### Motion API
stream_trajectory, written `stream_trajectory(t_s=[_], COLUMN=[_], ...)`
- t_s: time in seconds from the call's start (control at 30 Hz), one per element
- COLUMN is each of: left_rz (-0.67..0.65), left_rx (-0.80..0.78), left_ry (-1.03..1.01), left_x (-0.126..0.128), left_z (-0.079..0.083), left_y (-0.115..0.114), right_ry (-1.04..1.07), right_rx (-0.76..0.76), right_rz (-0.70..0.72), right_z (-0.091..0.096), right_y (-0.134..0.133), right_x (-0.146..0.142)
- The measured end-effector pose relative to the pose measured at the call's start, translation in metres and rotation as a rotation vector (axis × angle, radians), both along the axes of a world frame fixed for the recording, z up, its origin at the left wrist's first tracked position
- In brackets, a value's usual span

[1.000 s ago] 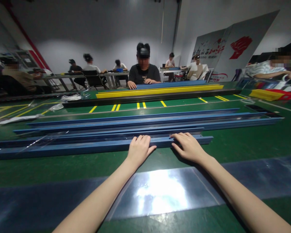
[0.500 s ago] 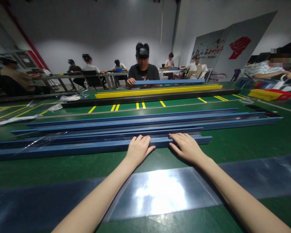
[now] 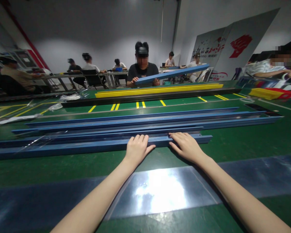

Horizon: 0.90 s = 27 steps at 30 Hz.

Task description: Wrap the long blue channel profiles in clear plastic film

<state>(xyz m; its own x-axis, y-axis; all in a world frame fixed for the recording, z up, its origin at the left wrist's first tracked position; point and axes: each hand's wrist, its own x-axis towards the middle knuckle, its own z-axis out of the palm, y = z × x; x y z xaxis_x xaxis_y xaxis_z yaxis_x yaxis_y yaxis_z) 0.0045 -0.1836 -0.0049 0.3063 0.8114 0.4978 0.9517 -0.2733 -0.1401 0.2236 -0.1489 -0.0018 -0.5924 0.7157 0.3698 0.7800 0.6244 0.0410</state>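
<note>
- Along the near half of the green table (image 3: 244, 142), left hand (image 3: 136, 150) laid over the near blue channel (image 3: 75, 144), fingers bent across the top, thumb out toward the right; fingertips out of sight, so impossible to tell whether gripping or merely resting.
- A little to the right on that same channel, right hand (image 3: 185, 145), fingers stretched forward over the wall, thumb well apart on the near side; again, no telling how firm, with the undersides hidden.
- Now for the near blue channel itself: lying flat on the table, right end in plain sight just past the right hand, left end cut off by the picture's edge, short stretches covered by both hands.
- Over the left part, something clear and shiny, perhaps film (image 3: 41, 141), with outlines hard to trace.
- Just beyond, more blue channels (image 3: 147, 118), close together, exact count hard to make out.
- Below the hands, a glossy strip (image 3: 165, 191), crossed by both forearms, washed out by glare mid-length, running off both sides.
- Further across, black bar (image 3: 147, 97) and yellow bar (image 3: 160, 91), side by side.
- Behind those, a co-worker (image 3: 143, 71) with a raised blue bar (image 3: 174, 74), tilted up toward picture right, lower body hidden.
</note>
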Motion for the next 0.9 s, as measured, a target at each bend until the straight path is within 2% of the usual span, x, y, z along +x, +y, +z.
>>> stream_trajectory(t_s=[0.23,0.47,0.9], left_rz=[-0.014,-0.083,-0.214], left_rx=[-0.007,-0.035,-0.201], left_ry=[0.023,-0.013,-0.14], left_x=[-0.002,-0.005,-0.015], left_z=[-0.002,0.0,0.01], left_y=[0.003,0.006,0.01], right_ry=[-0.009,-0.022,-0.003], right_rx=[0.005,0.006,-0.017], right_rz=[0.03,0.015,-0.008], right_z=[-0.001,0.0,0.002], right_y=[0.002,0.005,0.014], right_x=[0.002,0.0,-0.001])
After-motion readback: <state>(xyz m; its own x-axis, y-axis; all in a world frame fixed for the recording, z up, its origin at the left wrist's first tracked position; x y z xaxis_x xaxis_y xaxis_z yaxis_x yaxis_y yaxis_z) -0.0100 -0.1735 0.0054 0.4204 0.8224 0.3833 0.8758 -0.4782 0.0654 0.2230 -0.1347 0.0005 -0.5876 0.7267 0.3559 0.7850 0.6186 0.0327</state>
